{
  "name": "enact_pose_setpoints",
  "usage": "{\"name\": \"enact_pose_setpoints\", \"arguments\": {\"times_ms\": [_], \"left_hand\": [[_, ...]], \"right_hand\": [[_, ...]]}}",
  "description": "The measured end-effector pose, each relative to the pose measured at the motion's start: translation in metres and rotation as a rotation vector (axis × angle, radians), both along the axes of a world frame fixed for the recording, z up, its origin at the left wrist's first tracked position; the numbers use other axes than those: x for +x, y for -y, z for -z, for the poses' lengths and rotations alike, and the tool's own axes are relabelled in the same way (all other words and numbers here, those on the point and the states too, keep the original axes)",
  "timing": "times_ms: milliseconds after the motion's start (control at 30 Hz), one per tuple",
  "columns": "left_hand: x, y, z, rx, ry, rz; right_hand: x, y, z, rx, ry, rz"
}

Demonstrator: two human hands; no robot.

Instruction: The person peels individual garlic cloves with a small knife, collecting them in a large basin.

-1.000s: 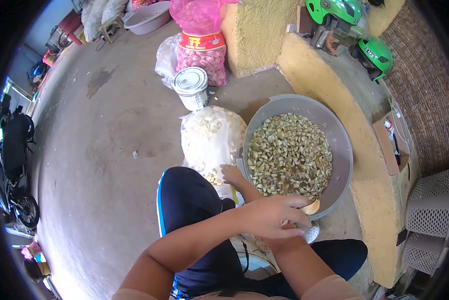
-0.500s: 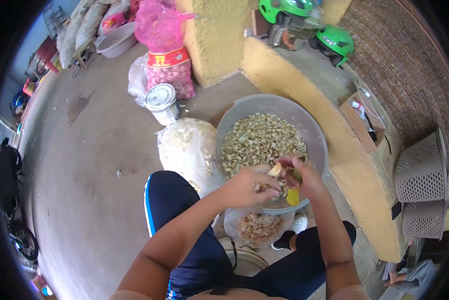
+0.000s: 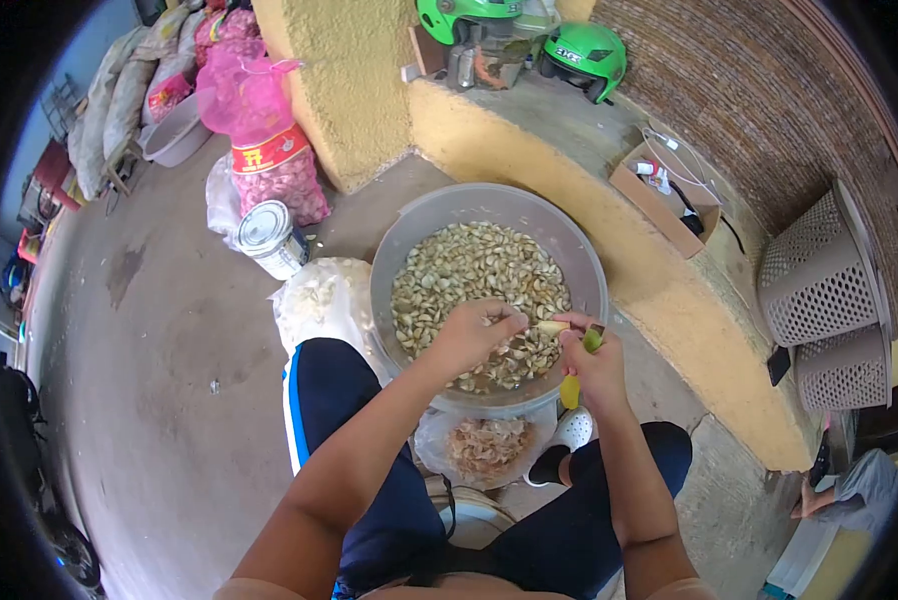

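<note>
Garlic clove (image 3: 550, 327) sits pinched between left hand (image 3: 472, 335) and right hand (image 3: 595, 362), which also grips what looks like a yellow-handled knife (image 3: 572, 385), over the grey basin (image 3: 587, 262), so peeled cloves drop in; a bag of skins (image 3: 486, 446) lies below.

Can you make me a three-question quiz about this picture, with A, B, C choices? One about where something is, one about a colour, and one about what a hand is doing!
1. Where is the tin can?
A. inside the grey basin
B. on the floor beside the pink sack
C. on the ledge by the helmets

2. What colour are the helmets?
A. green
B. red
C. white

3. What is the right hand doing?
A. resting flat on the knee
B. hanging empty
C. gripping a yellow-handled tool

Answers:
1 B, the can stands on the floor next to the pink sack.
2 A, both helmets on the ledge are bright green.
3 C, the yellow-handled tool sticks out of its closed fingers over the grey basin.
</note>
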State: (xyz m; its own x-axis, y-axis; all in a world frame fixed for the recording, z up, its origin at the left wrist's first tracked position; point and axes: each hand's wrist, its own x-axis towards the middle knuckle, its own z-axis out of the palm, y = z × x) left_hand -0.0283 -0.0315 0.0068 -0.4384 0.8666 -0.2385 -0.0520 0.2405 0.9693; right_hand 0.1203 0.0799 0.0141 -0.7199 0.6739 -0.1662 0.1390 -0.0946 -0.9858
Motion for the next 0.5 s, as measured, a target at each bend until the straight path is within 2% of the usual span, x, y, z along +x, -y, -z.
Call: {"name": "enact_pose_setpoints", "arguments": {"times_ms": [67,133,333,500], "left_hand": [[0.005,-0.006,-0.01,-0.095,0.054,0.002],[0.012,-0.016,0.002,-0.012,-0.074,-0.006],[0.021,-0.034,0.019,0.121,-0.214,0.004],[0.025,-0.037,0.019,0.151,-0.379,-0.075]], "right_hand": [[0.005,-0.002,0.002,0.186,0.028,0.031],[0.008,-0.005,0.01,0.455,0.05,0.034],[0.014,-0.007,0.004,0.645,0.07,0.09],[0.011,-0.011,0.015,1.026,-0.032,0.073]]}}
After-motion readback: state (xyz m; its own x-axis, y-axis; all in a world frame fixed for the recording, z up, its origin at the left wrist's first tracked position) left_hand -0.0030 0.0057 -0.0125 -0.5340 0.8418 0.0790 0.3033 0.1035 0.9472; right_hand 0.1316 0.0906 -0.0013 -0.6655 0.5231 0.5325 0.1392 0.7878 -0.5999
